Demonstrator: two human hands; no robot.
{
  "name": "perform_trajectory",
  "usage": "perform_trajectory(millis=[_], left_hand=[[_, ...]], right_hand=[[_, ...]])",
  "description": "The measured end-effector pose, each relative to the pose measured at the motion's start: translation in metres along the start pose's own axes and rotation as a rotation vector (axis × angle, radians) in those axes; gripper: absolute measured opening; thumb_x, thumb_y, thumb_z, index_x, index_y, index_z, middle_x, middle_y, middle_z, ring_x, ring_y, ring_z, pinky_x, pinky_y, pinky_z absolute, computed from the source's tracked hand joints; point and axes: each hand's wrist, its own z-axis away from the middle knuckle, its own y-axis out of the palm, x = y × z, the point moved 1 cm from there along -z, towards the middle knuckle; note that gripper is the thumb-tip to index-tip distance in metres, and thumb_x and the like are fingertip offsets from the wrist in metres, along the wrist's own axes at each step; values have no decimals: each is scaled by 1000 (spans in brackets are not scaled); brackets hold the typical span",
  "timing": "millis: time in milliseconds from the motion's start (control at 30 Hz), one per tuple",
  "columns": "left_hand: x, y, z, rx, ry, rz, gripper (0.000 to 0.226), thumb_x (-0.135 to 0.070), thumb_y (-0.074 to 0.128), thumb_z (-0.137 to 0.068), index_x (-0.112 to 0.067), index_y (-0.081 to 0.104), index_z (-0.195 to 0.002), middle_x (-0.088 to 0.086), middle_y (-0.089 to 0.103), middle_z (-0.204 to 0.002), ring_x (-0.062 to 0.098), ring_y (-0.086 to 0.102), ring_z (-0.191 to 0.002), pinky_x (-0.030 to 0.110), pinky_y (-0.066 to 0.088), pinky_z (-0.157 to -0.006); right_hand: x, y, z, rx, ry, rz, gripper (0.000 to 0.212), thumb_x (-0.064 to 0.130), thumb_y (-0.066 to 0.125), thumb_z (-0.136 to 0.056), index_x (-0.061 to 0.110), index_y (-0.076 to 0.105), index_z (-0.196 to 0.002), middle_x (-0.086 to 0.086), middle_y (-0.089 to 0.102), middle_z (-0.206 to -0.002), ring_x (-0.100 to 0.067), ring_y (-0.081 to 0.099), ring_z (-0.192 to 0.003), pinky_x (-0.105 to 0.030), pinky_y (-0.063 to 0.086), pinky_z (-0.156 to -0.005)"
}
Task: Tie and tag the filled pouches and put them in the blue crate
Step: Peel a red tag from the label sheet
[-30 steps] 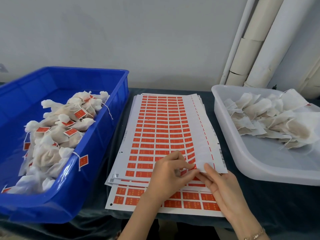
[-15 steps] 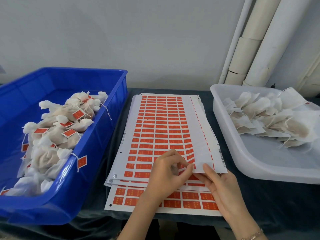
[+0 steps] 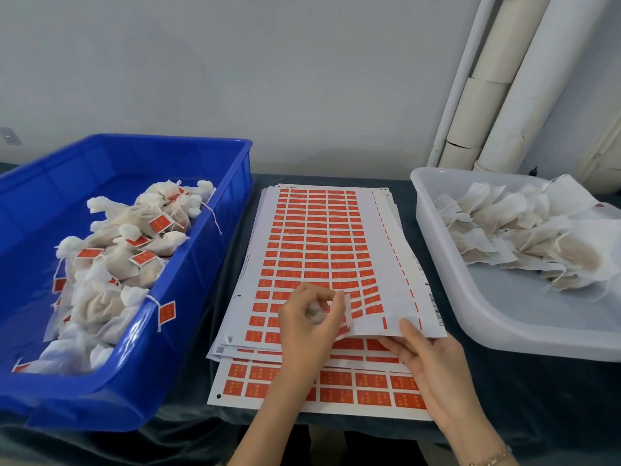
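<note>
A stack of sticker sheets point(image 3: 319, 243) with rows of red tags lies in the middle of the table. My left hand point(image 3: 309, 331) pinches a red tag point(image 3: 346, 309) and lifts it off the top sheet near the front edge; something whitish, seemingly a pouch, is tucked in its palm. My right hand point(image 3: 433, 364) grips the top sheet's near right corner, thumb on top. The blue crate point(image 3: 208, 264) on the left holds several tied, tagged pouches point(image 3: 111, 264). Untied filled pouches point(image 3: 521, 237) lie in a white tub point(image 3: 447, 270) on the right.
A dark cloth point(image 3: 504, 398) covers the table. White pipes point(image 3: 487, 112) run up the wall behind the tub. One tag on a string point(image 3: 166, 312) hangs over the crate's near right rim. A bracelet point(image 3: 490, 460) is on my right wrist.
My left hand has drawn the tag up and left off the sheet, curling it away. My right hand has shifted right along the sheet's front edge to the corner.
</note>
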Motion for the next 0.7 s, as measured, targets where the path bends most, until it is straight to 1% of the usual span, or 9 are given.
perform_trajectory(millis=[133,200,300,400,433,500,567,633,700], left_hand=[[2,-4,-3,-108,-84,77,18,-21,69,-86,-24,63,-70,-12,64,-73,8,61,-77,8,47,-67],[3,-4,-3,-97,-106,97,16,-23,69,-87,-22,65,-72,-12,65,-73,9,62,-78,8,48,-68],[2,-2,-3,-71,-84,83,17,-23,70,-86,-25,64,-70,-14,64,-73,7,61,-77,8,48,-67],[3,0,-4,-48,-67,72,18,-24,70,-86,-28,63,-70,-14,65,-74,7,61,-79,9,49,-68],[3,0,-4,-41,-60,77,18,-24,70,-86,-28,64,-70,-13,65,-75,6,61,-80,9,49,-69],[3,1,-4,-6,-47,87,16,-23,71,-85,-27,64,-71,-13,66,-76,7,62,-81,10,49,-69],[1,1,-3,44,-29,92,16,-23,71,-85,-26,65,-71,-11,67,-76,10,63,-82,12,50,-69],[-1,2,-3,85,-1,98,14,-23,71,-85,-25,67,-72,-11,67,-75,13,64,-81,14,50,-69],[-2,1,-3,117,24,110,11,-23,71,-86,-23,70,-75,-11,67,-75,14,64,-80,14,50,-69]], right_hand=[[3,-2,0,22,25,-40,45,33,70,-71,21,60,-112,-4,74,-98,-26,72,-87,-41,55,-78],[7,-2,4,6,26,-24,39,34,67,-75,19,60,-110,-7,75,-91,-28,73,-80,-38,58,-69],[7,-7,12,-208,-61,229,40,42,65,-79,20,53,-111,-7,70,-64,-23,67,-50,-27,53,-46],[6,-9,28,-391,-279,504,62,44,62,-76,27,39,-130,1,67,-66,-7,62,-48,-19,46,-46],[7,-8,33,-378,-369,560,62,43,61,-75,29,40,-131,4,69,-72,-5,64,-53,-17,47,-48],[11,0,37,-272,-494,616,47,45,60,-74,36,52,-119,15,69,-81,-1,68,-65,-12,49,-52],[20,12,30,-139,-511,631,32,49,59,-72,45,56,-104,26,64,-92,8,64,-82,-6,47,-54],[28,28,16,29,-464,711,37,55,58,-71,49,52,-108,33,55,-106,4,61,-92,-7,45,-71],[33,40,0,172,-400,752,45,54,61,-73,50,47,-116,34,54,-109,4,59,-97,-11,44,-83]])
